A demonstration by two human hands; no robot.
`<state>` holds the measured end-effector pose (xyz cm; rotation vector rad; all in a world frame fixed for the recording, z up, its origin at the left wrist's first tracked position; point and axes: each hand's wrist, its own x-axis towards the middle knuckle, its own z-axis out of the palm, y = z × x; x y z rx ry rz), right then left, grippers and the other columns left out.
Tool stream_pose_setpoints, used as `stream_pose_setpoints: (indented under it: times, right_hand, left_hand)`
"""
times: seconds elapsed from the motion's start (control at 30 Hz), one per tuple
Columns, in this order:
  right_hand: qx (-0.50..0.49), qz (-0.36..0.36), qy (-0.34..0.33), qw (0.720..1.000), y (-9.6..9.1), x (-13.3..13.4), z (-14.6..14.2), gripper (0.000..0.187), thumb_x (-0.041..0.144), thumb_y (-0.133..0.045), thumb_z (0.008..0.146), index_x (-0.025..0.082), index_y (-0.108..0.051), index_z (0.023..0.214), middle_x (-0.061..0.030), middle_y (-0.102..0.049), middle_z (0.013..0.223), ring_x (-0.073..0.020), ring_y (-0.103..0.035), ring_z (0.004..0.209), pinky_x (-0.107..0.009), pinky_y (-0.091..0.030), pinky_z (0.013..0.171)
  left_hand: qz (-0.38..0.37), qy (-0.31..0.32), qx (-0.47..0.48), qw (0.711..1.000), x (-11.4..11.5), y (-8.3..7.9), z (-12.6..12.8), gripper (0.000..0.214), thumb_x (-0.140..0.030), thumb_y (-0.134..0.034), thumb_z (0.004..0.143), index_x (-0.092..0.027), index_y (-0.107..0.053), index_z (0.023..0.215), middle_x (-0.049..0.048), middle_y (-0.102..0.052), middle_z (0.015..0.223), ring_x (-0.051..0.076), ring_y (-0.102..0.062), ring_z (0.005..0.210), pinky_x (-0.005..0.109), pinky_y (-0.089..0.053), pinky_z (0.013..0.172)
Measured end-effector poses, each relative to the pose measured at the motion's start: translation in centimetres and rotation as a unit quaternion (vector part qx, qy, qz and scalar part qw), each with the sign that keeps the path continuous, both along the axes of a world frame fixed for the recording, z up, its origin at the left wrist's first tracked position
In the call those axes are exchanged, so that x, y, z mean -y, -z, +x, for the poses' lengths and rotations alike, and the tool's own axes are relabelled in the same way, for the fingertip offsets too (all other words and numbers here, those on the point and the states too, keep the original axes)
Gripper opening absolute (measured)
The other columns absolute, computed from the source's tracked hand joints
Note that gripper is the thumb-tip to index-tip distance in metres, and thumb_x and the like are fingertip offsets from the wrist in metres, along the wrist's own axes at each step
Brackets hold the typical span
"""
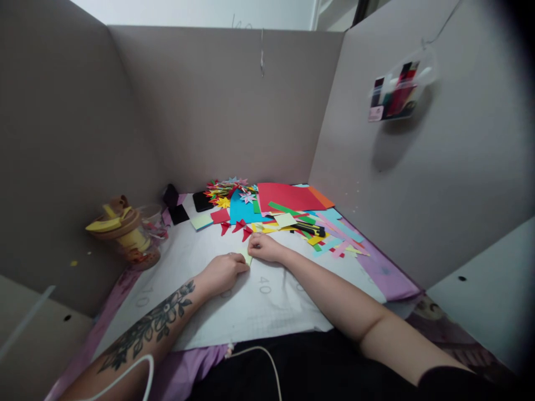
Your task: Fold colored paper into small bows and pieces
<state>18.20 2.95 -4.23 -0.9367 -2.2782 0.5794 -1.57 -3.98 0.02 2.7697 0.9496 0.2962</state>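
A small pale yellow-green piece of paper (246,255) lies on the white sheet between my hands. My left hand (223,273) is closed at its left and lower side, with the fingers bent down onto it. At the paper's upper right edge my right hand (262,247) is curled in a pinch on it. Both hands cover much of the paper, so its full shape is hidden. Just beyond my fingers are several red folded paper pieces (239,225). A pale yellow paper square (286,220) rests farther back, near a black and yellow cutter (309,229).
Folded paper stars (228,189) are heaped at the back beside a black phone (202,201). Red paper sheets (288,197) and coloured strips (334,234) spread to the right. A yellow-brown cup (136,242) stands left. Grey partitions (225,106) enclose the table; a clear container (401,92) hangs right.
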Motion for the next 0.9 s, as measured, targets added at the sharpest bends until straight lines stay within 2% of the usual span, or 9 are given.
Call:
stream_pose_setpoints:
  times: [0.23, 0.43, 0.57, 0.9]
  right_hand:
    - [0.015, 0.006, 0.037, 0.999, -0.1, 0.4, -0.6, 0.006, 0.014, -0.064, 0.069, 0.016, -0.064, 0.063, -0.0005, -0.060, 0.072, -0.0139, -0.054, 0.077, -0.027, -0.039, 0.077]
    - [0.016, 0.008, 0.059, 0.998, -0.2, 0.7, -0.9, 0.005, 0.014, -0.062, 0.068, 0.016, -0.064, 0.064, -0.0008, -0.061, 0.074, -0.0139, -0.055, 0.076, -0.027, -0.040, 0.076]
    - [0.010, 0.005, 0.060, 0.998, -0.4, 0.8, -1.0, 0.006, 0.013, -0.062, 0.067, 0.017, -0.064, 0.063, -0.0008, -0.062, 0.074, -0.0142, -0.055, 0.076, -0.026, -0.040, 0.073]
    - [0.021, -0.016, 0.095, 0.995, -0.9, 1.0, -1.3, 0.007, 0.014, -0.061, 0.066, 0.016, -0.063, 0.059, -0.0010, -0.062, 0.070, -0.0127, -0.054, 0.068, -0.023, -0.039, 0.066]
  left_hand:
    - [-0.003, 0.009, -0.003, 1.000, -0.1, -0.3, 0.0, 0.037, -0.009, -0.041, 0.078, -0.024, -0.069, 0.096, 0.0046, -0.065, 0.102, 0.018, -0.060, 0.090, 0.027, -0.043, 0.079]
    - [0.018, -0.032, 0.025, 0.999, 0.0, 0.5, 0.2, 0.035, -0.012, -0.041, 0.081, -0.021, -0.065, 0.104, 0.0071, -0.067, 0.093, 0.019, -0.060, 0.088, 0.028, -0.044, 0.079]
    - [0.034, -0.035, 0.019, 0.999, -0.1, 0.7, 0.3, 0.035, -0.015, -0.040, 0.083, -0.022, -0.065, 0.107, 0.0072, -0.064, 0.089, 0.020, -0.058, 0.085, 0.027, -0.042, 0.075]
    - [0.048, -0.030, -0.034, 0.998, 0.2, 0.0, 0.5, 0.037, -0.013, -0.038, 0.083, -0.025, -0.067, 0.103, 0.0053, -0.063, 0.093, 0.019, -0.055, 0.083, 0.027, -0.039, 0.072]
